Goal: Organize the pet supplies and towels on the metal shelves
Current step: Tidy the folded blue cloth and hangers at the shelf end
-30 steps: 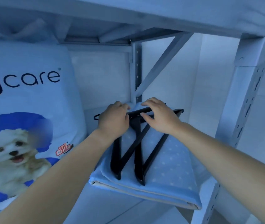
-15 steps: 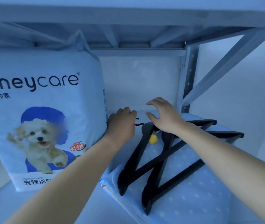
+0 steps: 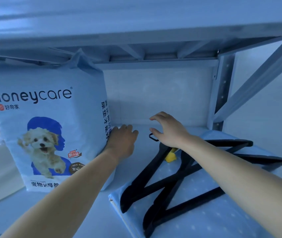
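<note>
hangers (image 3: 142,177): necks hidden under right forearm (image 3: 222,162) | yellow item (image 3: 170,157): mostly hidden, unidentifiable | towel (image 3: 205,219): cut off by bottom edge
</note>
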